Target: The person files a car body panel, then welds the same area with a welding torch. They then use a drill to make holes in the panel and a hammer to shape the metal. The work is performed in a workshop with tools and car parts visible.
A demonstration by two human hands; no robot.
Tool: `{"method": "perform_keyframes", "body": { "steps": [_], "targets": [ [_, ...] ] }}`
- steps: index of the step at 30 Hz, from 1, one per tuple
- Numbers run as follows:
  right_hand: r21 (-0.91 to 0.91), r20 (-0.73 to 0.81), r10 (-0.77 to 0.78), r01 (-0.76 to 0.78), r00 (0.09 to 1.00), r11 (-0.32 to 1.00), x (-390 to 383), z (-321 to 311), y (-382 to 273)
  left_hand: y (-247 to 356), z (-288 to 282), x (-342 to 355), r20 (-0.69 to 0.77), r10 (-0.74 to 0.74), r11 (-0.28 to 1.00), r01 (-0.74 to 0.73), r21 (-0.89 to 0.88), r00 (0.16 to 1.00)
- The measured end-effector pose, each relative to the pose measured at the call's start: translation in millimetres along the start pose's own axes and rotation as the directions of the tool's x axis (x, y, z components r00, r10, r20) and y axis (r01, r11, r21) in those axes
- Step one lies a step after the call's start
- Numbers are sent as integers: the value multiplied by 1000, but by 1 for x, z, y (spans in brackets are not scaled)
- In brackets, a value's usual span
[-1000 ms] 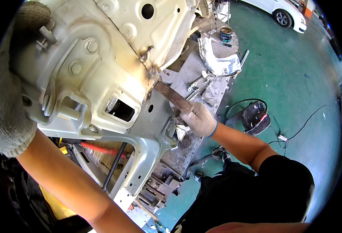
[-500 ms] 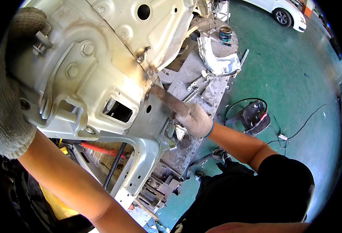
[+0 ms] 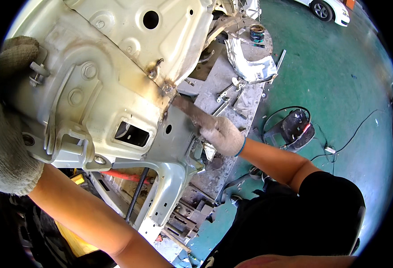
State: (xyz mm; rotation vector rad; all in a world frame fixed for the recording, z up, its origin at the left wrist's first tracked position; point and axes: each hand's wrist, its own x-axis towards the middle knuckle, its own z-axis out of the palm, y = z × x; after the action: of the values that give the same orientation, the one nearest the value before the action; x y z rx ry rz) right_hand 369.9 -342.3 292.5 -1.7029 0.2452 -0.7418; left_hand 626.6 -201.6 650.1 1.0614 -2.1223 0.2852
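A large cream metal car body panel (image 3: 120,111) fills the upper left, with bolts, a bracket, round holes and a scorched seam. My left hand (image 3: 11,116), in a grey knit glove, is closed around its far-left edge beside a protruding bolt. My right hand (image 3: 221,136), gloved too, grips a flat rusty metal bar (image 3: 192,111); the bar's far end meets the panel at the burnt seam, beside a grey lower section (image 3: 165,147) with a round hole.
A workbench (image 3: 250,107) holds a white bent part (image 3: 250,67), a tin (image 3: 256,33) and loose metal pieces. On the green floor sit a black machine (image 3: 294,129) and cables. A white car (image 3: 328,11) stands behind. A red tube (image 3: 120,175) lies below the panel.
The view has shifted, so the panel's upper part and my left hand sit lower and further left. The bar tilts slightly differently in my right hand, its end still at the seam.
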Motion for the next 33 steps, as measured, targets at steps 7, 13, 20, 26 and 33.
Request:
{"method": "perform_keyframes", "body": {
  "steps": [7,13,20,26,33],
  "targets": [
    [-49,-8,43,-43,999,998,1,-1,-10,-7,-6,1,-30,43,996,-45,-76,999],
    [-54,-22,-68,67,997,996,1,2,-19,-1,-8,1,44,-29,991,34,-133,999],
    [-25,-9,-28,28,1000,999,-3,1,-19,4,-3,-4,38,-42,997,44,-56,998],
    [-69,-45,-8,5,999,998,-1,3,-14,8,2,-6,35,-44,999,45,-21,998],
    [-83,66,63,-58,996,995,-1,-1,-11,11,1,-8,31,-59,998,58,9,998]
  ]
}}
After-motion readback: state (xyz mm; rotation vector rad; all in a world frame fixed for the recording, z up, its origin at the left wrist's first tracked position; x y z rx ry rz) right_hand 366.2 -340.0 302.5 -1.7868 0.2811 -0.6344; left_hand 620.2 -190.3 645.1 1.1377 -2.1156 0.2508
